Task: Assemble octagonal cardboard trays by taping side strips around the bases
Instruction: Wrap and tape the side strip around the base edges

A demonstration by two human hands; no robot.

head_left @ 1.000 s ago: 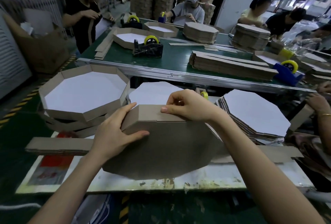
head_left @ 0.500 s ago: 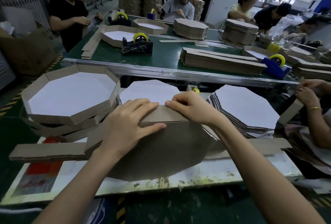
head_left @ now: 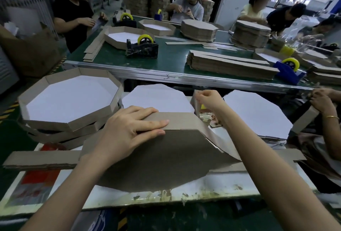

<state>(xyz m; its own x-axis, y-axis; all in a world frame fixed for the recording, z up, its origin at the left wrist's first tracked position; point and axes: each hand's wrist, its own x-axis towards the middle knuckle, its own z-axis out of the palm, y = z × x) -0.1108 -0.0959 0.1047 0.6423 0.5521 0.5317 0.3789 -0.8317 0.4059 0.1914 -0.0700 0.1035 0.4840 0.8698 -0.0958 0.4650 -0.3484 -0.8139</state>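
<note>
An octagonal cardboard base (head_left: 166,160) stands tilted on the white work board (head_left: 230,186), its brown underside toward me. A brown side strip (head_left: 182,120) is folded over its top edge and runs down its right side. My left hand (head_left: 129,131) presses the strip flat against the top edge, fingers straight, thumb along the fold. My right hand (head_left: 208,99) is behind the base at a small tape dispenser (head_left: 204,117) with a yellow roll. Its fingers are curled and pinch the clear tape there.
Finished trays (head_left: 46,118) are stacked at the left. White bases lie behind (head_left: 156,97) and to the right (head_left: 258,112). A loose strip (head_left: 40,158) lies across the board. Another person's hands (head_left: 323,101) work at the right. A green table (head_left: 171,60) beyond holds strips and dispensers.
My right hand left the strip on the top edge and moved back and right to the tape dispenser. My left hand slid right along the top edge and now holds the strip alone.
</note>
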